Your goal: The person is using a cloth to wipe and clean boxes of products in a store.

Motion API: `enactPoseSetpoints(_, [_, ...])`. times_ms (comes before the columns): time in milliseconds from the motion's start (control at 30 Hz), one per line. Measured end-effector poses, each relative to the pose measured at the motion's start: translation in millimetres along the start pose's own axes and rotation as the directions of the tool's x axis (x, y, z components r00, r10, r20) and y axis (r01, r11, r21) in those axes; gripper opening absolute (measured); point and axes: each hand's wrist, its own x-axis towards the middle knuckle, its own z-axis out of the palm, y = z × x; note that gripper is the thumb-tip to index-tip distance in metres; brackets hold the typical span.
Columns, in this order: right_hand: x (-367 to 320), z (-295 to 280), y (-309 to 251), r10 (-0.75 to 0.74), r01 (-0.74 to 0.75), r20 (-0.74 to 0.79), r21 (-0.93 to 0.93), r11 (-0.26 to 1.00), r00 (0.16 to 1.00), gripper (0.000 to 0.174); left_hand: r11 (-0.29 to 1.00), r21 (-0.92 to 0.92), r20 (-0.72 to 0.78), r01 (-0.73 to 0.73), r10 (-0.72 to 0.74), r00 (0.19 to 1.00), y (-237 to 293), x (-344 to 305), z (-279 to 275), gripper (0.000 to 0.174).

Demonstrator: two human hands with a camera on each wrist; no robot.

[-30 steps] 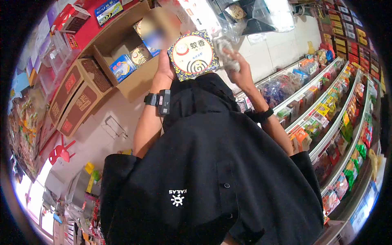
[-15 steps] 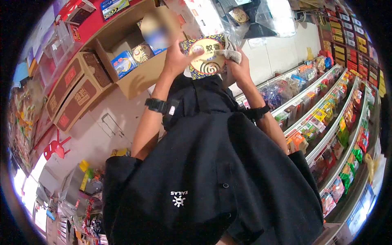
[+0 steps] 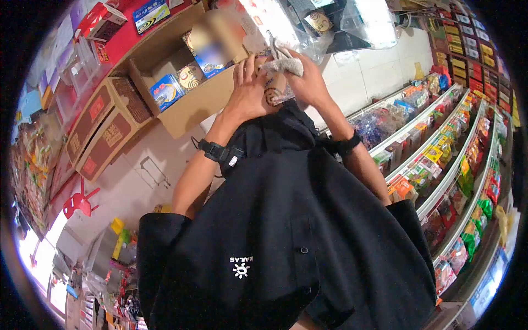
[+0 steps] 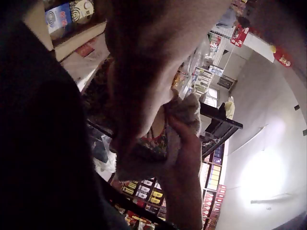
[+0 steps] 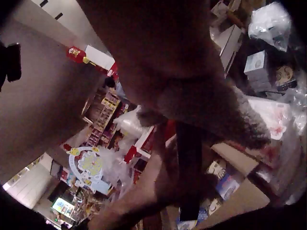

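Note:
A square mosquito coil box (image 3: 275, 92), patterned at its border with a dark spiral on its face, is held up in front of the person's body. My left hand (image 3: 248, 92) grips it along its left side, fingers over the upper part. The right hand (image 3: 309, 82) holds a grey cloth (image 3: 287, 61) against the box's upper right. In the left wrist view the cloth (image 4: 186, 112) wraps over an edge of the box (image 4: 154, 146). From the right wrist the box (image 5: 189, 165) shows as a dark, narrow side below the cloth (image 5: 247, 122).
At the left stands an open carton (image 3: 181, 118) with several blue and cream boxes (image 3: 166, 92) inside. A closed brown carton (image 3: 104, 129) is beside it. Shelves of packaged goods (image 3: 434, 157) run along the right. Clear plastic bags (image 3: 377, 22) lie at the top.
The box, first facing up with its label showing, has tilted and is now largely covered by the hands. The right hand with the cloth has moved left onto it; the left fingers have come over it.

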Motion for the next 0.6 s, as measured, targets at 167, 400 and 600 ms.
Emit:
enactPoseSetpoints(167, [1, -12, 1, 0.005, -0.022, 0.117, 0.144, 0.989, 0.993, 0.051, 0.999, 0.045, -0.095, 0.014, -0.01, 0.995, -3, 3, 1, 0.117])
enactPoseSetpoints(400, [-9, -14, 23, 0.055, -0.097, 0.142, 0.309, 0.946, 0.988, 0.047, 0.977, 0.165, -0.096, -0.136, 0.153, 0.984, 3, 3, 10, 0.113])
enactPoseSetpoints(600, [-28, -23, 8, 0.012, -0.02, 0.074, 0.11, 0.994, 0.997, 0.053, 0.999, 0.034, -0.106, -0.024, 0.028, 0.994, 20, 7, -8, 0.111])
